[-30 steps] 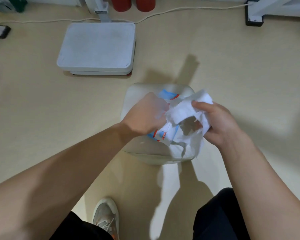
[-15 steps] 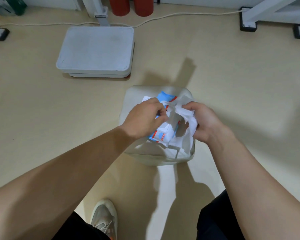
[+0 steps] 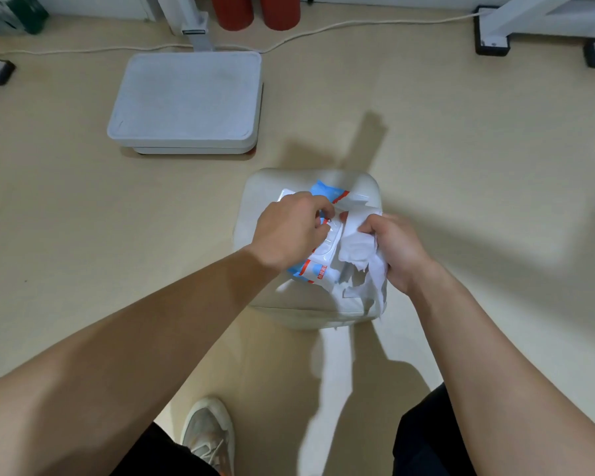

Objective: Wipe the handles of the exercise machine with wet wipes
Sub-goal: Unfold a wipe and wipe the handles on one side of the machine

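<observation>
A blue, white and red pack of wet wipes (image 3: 320, 266) lies on a pale cushioned stool (image 3: 265, 194) in the middle of the view. My left hand (image 3: 291, 230) lies on top of the pack, its fingers curled at the white lid. My right hand (image 3: 397, 250) grips a crumpled white wet wipe (image 3: 358, 250) just right of the pack, with part of the wipe hanging down over the stool's front. No handle of the exercise machine shows.
A grey platform (image 3: 186, 101) on a white post stands on the beige floor at the back left. Two red cylinders (image 3: 255, 10) and a white cable (image 3: 323, 29) lie along the far wall. White frame legs with black feet (image 3: 492, 39) stand at the back right. My shoe (image 3: 208, 438) is below.
My right hand brought the pulled-out wipe down from above the pack and bunched it beside the pack. My left hand stayed on the pack, its fingers shifting toward the lid.
</observation>
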`<state>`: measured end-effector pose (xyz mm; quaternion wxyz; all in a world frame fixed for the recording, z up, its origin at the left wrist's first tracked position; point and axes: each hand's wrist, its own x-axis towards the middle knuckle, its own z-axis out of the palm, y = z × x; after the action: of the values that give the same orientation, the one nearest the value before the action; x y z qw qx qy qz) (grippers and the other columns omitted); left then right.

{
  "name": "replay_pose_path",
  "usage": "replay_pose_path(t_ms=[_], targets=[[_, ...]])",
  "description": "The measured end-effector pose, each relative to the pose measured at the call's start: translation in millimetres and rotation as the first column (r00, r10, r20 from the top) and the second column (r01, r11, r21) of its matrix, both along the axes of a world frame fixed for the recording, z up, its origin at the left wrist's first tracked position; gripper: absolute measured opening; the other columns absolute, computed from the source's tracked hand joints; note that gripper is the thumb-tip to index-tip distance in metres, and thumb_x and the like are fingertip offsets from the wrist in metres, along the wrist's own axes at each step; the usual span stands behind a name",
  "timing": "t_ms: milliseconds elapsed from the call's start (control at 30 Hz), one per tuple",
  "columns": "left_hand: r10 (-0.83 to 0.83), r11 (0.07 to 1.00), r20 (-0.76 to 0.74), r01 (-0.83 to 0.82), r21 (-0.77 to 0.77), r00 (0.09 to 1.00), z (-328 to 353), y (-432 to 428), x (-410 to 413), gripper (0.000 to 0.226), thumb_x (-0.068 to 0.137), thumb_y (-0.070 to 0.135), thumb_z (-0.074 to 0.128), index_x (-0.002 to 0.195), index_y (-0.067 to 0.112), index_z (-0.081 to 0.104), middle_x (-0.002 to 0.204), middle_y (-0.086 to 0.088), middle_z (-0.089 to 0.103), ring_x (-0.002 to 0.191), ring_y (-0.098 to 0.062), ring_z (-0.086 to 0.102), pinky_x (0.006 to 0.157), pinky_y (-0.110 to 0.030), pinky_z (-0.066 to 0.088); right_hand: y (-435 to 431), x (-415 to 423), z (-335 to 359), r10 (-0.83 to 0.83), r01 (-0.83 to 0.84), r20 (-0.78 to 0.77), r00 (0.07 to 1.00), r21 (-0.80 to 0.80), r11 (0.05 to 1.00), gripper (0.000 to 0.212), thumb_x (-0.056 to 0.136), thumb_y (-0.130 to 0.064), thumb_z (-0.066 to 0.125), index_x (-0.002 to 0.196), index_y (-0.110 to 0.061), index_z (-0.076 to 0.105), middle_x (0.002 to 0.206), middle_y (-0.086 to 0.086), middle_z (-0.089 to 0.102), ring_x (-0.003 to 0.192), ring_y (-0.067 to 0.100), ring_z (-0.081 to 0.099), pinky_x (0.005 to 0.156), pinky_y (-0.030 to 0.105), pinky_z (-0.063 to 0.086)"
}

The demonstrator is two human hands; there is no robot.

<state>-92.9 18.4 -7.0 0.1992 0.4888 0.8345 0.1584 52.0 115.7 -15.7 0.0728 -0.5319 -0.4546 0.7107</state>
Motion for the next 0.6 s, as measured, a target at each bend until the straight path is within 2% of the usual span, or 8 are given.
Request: replay_pose_path(t_ms=[167, 300, 433, 533, 600], targets=[[0.04, 0.998, -0.018, -0.041, -0.055, 0.999, 1.8, 10.7, 1.0, 0.02, 0.091, 0.026, 0.058, 0.106, 0.032, 0.068, 0.096, 0.006, 0.065, 0.092, -0.022, 0.056, 0.068, -0.029, 0.033, -0.5, -2.2, -2.1, 0.021, -0.021, 0.003, 1.0, -0.005, 1.0, 0.017, 0.062, -0.019, 0.059, 0.075, -0.019, 0.049, 0.076, 0.009, 0.036, 0.078, 0.028, 0.034, 0.057, 0.032, 0.028], [0.044, 0.992, -0.061, -0.051, -0.112, 0.997, 1.6, 19.3, 3.6, 0.018, 0.093, 0.022, 0.052, 0.102, 0.03, 0.065, 0.099, 0.003, 0.067, 0.091, -0.025, 0.056, 0.066, -0.03, 0.034, 0.9, -0.4, -3.1, 0.023, -0.025, -0.054, 0.998, -0.037, 0.999, 0.026, 0.065, -0.017, 0.059, 0.091, -0.016, 0.056, 0.085, 0.012, 0.045, 0.073, 0.029, 0.044, 0.059, 0.033, 0.038], [-0.024, 0.982, -0.15, -0.005, -0.191, 0.988, 0.3, 22.8, 8.9, 0.023, 0.09, 0.011, 0.05, 0.105, 0.023, 0.061, 0.102, 0.0, 0.06, 0.091, -0.029, 0.056, 0.068, -0.034, 0.038, 1.7, 2.4, -4.3, 0.041, -0.051, -0.13, 0.991, -0.068, 0.996, 0.016, 0.082, -0.006, 0.055, 0.096, -0.011, 0.06, 0.073, 0.013, 0.054, 0.058, 0.027, 0.054, 0.052, 0.028, 0.045], [-0.057, 0.975, -0.143, 0.024, -0.22, 0.988, 3.0, 20.1, 8.7, 0.022, 0.086, 0.006, 0.048, 0.101, 0.02, 0.055, 0.1, 0.001, 0.054, 0.091, -0.031, 0.057, 0.068, -0.035, 0.04, 2.7, 5.4, -2.6, 0.085, -0.108, -0.215, 0.973, -0.102, 0.989, 0.025, 0.088, -0.001, 0.053, 0.108, -0.003, 0.068, 0.083, 0.013, 0.068, 0.066, 0.023, 0.066, 0.054, 0.026, 0.051], [-0.083, 0.974, -0.067, 0.066, -0.219, 0.994, 6.4, 15.8, 3.6, 0.022, 0.083, 0.002, 0.046, 0.095, 0.021, 0.049, 0.097, 0.001, 0.054, 0.088, -0.029, 0.055, 0.068, -0.036, 0.042, 4.0, 7.1, -1.2, 0.111, -0.148, -0.27, 0.956, -0.12, 0.982, 0.026, 0.09, 0.002, 0.054, 0.109, -0.005, 0.069, 0.086, 0.012, 0.071, 0.07, 0.022, 0.069, 0.055, 0.027, 0.053]])
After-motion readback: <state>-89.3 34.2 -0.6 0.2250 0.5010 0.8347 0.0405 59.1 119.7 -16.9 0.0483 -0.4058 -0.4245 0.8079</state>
